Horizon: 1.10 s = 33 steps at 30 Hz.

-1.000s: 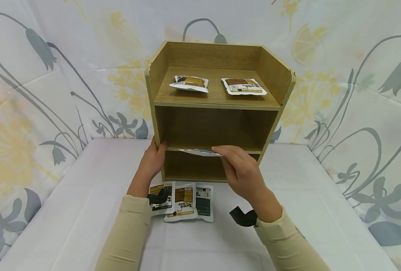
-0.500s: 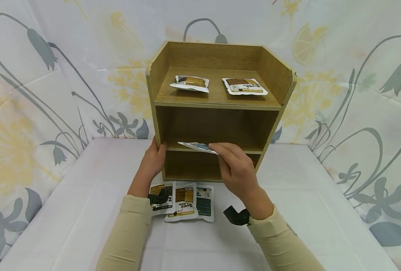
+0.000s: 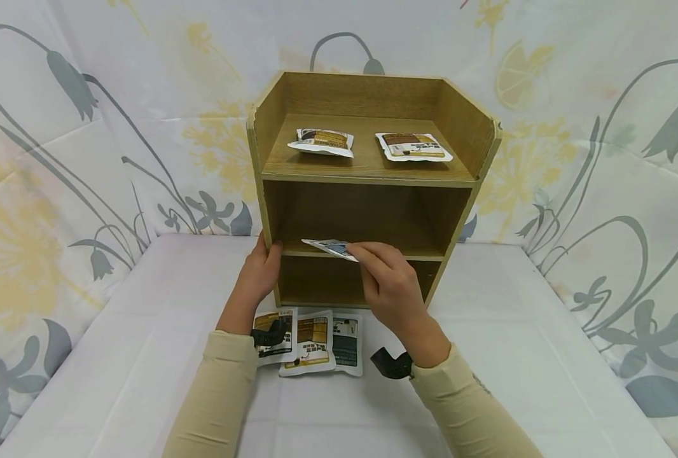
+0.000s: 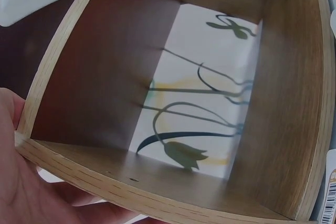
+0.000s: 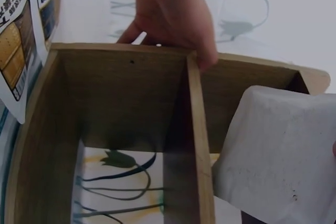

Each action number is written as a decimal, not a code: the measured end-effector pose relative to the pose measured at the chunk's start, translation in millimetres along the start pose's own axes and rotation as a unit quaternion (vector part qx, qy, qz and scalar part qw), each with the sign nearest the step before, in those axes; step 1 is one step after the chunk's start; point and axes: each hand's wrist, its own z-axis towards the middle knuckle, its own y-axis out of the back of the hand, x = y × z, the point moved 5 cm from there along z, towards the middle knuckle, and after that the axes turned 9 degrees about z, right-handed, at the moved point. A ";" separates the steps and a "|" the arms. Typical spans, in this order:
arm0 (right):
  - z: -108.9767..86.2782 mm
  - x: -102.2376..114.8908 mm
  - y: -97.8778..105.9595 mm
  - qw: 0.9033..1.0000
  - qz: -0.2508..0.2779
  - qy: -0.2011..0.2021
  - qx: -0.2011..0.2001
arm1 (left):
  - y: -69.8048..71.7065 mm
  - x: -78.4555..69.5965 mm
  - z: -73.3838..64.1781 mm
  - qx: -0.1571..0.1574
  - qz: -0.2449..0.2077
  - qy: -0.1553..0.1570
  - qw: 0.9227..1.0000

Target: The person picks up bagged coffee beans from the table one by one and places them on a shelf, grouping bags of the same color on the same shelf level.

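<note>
My left hand [image 3: 259, 270] grips the left side of a small wooden shelf [image 3: 367, 180], thumb at the front edge near the middle board. In the left wrist view, the fingers of that hand [image 4: 39, 195] lie behind the side panel. Between thumb and fingers, my right hand [image 3: 395, 277] pinches a flat food packet [image 3: 329, 247] by its right end. The packet is tilted in front of the middle compartment, its printed face partly visible from above. The right wrist view shows the plain white underside of the packet [image 5: 283, 156], large and close.
On the top shelf lie a left packet [image 3: 322, 141] and a right packet [image 3: 414, 147]. Two brown-printed packets, one in the middle [image 3: 310, 343], and a green packet [image 3: 347, 346] overlap on the white tabletop [image 3: 144, 356] before the shelf. A floral cloth [image 3: 144, 127] hangs behind.
My right hand has shifted left, and the packet in it has risen slightly and tilted so more of its print shows. The left hand and the shelf have stayed in place.
</note>
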 end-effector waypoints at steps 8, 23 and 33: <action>-0.4 -1.1 -11.9 1.000 -0.010 0.007 0.007 | -0.4 -0.2 0.1 0.000 -0.004 0.002 1.000; -1.8 -7.9 -32.5 0.999 -0.019 -0.013 0.042 | -0.9 2.6 2.4 -0.002 -0.006 -0.003 1.000; -1.0 -10.2 -44.2 0.996 -0.042 -0.029 0.067 | -1.0 2.9 1.1 0.004 -0.008 -0.005 1.000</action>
